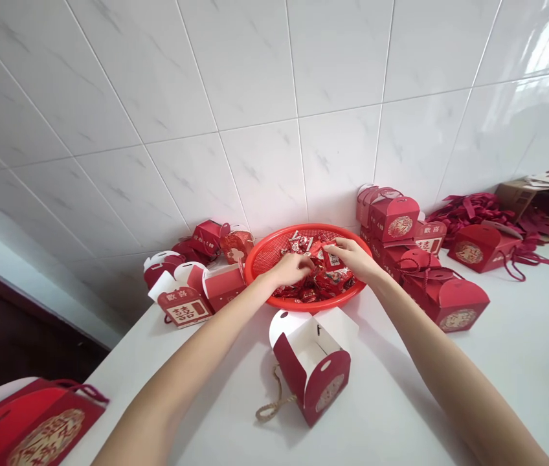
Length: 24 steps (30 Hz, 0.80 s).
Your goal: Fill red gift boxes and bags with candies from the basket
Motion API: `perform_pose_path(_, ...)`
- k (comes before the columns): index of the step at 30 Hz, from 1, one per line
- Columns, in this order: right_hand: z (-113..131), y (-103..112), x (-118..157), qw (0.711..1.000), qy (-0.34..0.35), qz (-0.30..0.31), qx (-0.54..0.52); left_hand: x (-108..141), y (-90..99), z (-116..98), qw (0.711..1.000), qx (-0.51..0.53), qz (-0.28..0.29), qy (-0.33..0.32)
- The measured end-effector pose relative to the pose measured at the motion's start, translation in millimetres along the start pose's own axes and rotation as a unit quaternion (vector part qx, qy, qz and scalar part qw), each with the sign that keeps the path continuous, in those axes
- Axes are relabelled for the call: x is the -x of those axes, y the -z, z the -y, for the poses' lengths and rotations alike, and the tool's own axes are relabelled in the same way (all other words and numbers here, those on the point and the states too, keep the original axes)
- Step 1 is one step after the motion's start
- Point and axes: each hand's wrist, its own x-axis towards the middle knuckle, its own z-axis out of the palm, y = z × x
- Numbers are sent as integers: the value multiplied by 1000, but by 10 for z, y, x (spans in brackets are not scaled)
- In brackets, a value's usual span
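Observation:
A red plastic basket (259, 259) stands against the wall, with red-wrapped candies (308, 294) heaped in it. Into its middle reaches my left hand (294, 268), fingers curled down among the wrappers; what they pinch is hidden. My right hand (351, 254), at the basket's right side, grips a small red packet (333, 257) between thumb and fingers. In front of the basket, between my forearms, an open red gift box (325, 388) shows its white inside, flaps spread, and nothing is visible in it. A twine loop (274, 408) hangs from its left side.
Closed red boxes (393, 220) are stacked right of the basket, with another box (483, 249) farther right. Dark red ribbons (473, 210) lie heaped behind. Several boxes, some open (184, 307), stand left. A large box (36, 427) fills the lower left corner. The tiled wall (265, 149) bounds the table.

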Motion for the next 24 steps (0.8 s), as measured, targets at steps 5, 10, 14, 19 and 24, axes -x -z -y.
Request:
perform_pose_path(5,-54,10,-44,1000,-1,-30,-8,-5,-48,-125,967,-154,191,-73)
perform_pose_path(10,-91,3,-89,997,-12,-69,-40,-130,-115,-212,949,-249,190,-36)
perform_pose_path(14,-93,13,-97,992,-13,-111,-59,-318,-145,-230,959,-216,181,2)
perform_pose_path(19,-55,17,-67,988,-19,-133,-71,-420,-106,-220,962,-148,226,37)
perform_pose_path(24,-42,0,-59,987,-23,-141,-78,-392,-87,-125,972,-66,223,23)
